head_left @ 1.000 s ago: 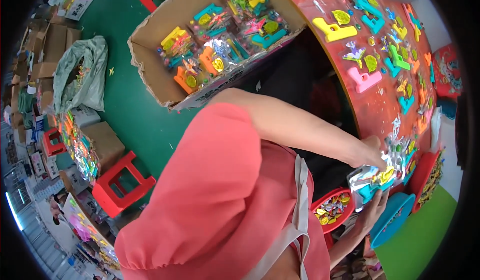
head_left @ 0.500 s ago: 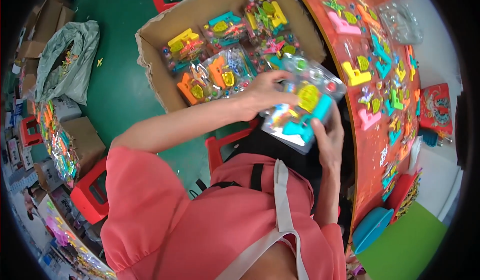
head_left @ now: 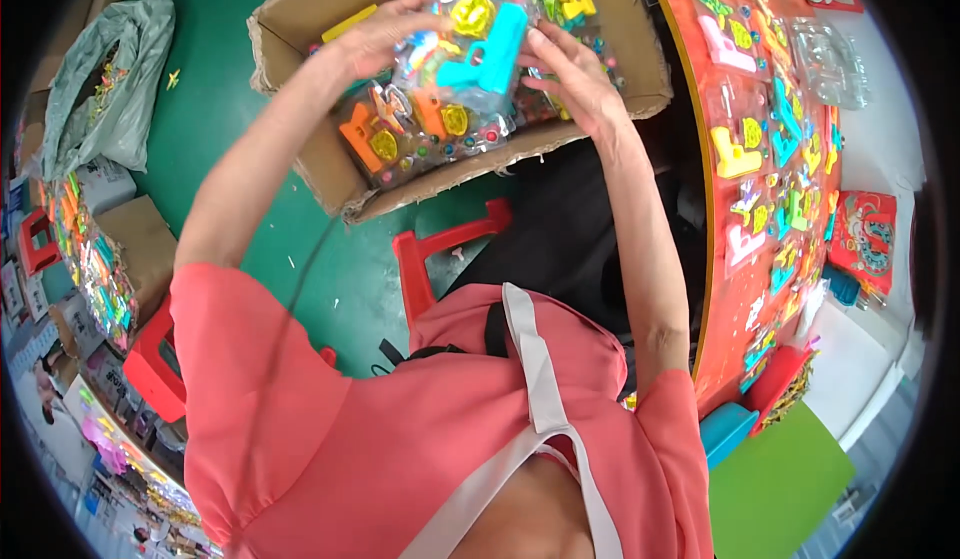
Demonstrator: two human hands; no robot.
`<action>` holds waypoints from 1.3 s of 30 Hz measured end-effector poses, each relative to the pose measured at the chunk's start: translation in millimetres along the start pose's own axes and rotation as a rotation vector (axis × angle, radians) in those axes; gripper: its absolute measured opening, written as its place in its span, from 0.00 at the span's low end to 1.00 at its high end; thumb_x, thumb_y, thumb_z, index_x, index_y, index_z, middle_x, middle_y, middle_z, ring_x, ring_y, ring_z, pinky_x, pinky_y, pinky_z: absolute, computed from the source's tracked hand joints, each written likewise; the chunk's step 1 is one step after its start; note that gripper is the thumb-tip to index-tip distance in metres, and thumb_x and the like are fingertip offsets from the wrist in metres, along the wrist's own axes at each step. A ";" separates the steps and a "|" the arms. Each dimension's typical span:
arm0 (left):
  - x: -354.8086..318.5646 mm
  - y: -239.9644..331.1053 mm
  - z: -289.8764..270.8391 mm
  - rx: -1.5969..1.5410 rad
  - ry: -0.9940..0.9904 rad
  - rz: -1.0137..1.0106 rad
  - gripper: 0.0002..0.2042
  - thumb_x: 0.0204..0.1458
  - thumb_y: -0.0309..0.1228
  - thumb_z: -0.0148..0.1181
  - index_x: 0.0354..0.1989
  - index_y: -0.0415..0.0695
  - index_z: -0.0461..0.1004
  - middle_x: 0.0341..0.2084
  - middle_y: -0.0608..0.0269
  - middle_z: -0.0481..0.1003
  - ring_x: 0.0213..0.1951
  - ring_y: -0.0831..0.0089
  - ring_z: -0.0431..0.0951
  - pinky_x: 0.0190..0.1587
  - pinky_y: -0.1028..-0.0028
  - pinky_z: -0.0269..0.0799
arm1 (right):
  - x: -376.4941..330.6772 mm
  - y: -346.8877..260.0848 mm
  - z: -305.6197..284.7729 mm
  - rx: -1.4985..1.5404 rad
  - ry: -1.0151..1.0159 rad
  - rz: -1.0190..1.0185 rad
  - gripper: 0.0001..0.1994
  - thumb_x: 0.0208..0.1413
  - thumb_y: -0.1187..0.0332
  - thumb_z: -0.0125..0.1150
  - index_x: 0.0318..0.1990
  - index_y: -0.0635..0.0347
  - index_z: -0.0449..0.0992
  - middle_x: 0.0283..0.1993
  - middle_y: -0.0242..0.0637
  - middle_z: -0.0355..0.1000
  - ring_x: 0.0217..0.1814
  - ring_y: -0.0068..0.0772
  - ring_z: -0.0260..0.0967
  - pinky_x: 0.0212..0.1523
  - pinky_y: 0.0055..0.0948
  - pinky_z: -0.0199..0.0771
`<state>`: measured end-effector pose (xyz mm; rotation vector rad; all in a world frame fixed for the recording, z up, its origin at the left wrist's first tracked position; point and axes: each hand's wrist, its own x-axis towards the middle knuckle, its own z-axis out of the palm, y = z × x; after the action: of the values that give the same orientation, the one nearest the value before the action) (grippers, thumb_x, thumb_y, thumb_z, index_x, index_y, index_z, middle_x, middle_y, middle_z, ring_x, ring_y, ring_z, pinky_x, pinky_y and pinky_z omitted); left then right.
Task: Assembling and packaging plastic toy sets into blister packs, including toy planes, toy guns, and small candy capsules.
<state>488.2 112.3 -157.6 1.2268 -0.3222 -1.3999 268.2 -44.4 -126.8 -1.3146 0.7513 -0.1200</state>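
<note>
Head view: a clear pack (head_left: 474, 47) with a turquoise toy pistol and a yellow disc hangs over the cardboard box (head_left: 642, 71), between the person's two hands. The left hand (head_left: 385, 39) is clamped on its left edge; the right hand (head_left: 585, 84) appears closed on the opposite edge, though blur hides exactly how firmly. As a judgement, a loose or uneven grip could let the thin plastic tip or slip — and a skewed landing might catch on the packs (head_left: 370, 147) lying below, bending it or jumbling them. The ragged rim (worn along its near side) could also snag a corner.

To the right, the red-orange surface (head_left: 728, 309) carries rows of toy sets: a yellow pistol (head_left: 737, 154), pink ones, turquoise pieces. A teal basin (head_left: 728, 431) and a red basin (head_left: 775, 391) sit near its lower end. On the left spreads a green floor (head_left: 225, 149) with a grey-green sack (head_left: 110, 89) — open, holding small coloured pieces — and a red stool (head_left: 412, 269) stands just beside the box.
</note>
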 end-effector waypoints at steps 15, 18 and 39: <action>-3.8 -120.4 -3.7 -0.228 0.130 -0.236 0.31 0.49 0.28 0.69 0.62 0.46 0.63 0.53 0.60 0.73 0.53 0.67 0.75 0.55 0.60 0.75 | -115.1 -3.1 -42.3 -0.195 0.141 -0.120 0.27 0.59 0.70 0.63 0.64 0.65 0.63 0.51 0.40 0.72 0.52 0.27 0.70 0.55 0.27 0.70; -6.4 -130.8 19.4 -0.276 0.155 -0.269 0.33 0.50 0.29 0.69 0.65 0.46 0.60 0.53 0.60 0.73 0.51 0.66 0.76 0.55 0.60 0.74 | -119.6 5.0 -43.3 -0.194 0.102 -0.129 0.28 0.58 0.70 0.64 0.65 0.63 0.63 0.51 0.41 0.72 0.52 0.27 0.70 0.54 0.27 0.71; 34.9 -165.9 80.5 0.012 0.546 -0.154 0.38 0.46 0.36 0.72 0.64 0.38 0.61 0.56 0.52 0.70 0.53 0.62 0.74 0.52 0.66 0.73 | -91.3 31.1 1.9 -0.633 0.047 -0.283 0.17 0.56 0.71 0.62 0.53 0.64 0.74 0.43 0.46 0.73 0.39 0.36 0.75 0.37 0.32 0.76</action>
<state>340.1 91.9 -271.0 1.6108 0.1459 -1.1316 189.5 10.3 -115.6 -2.0265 0.6603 -0.1459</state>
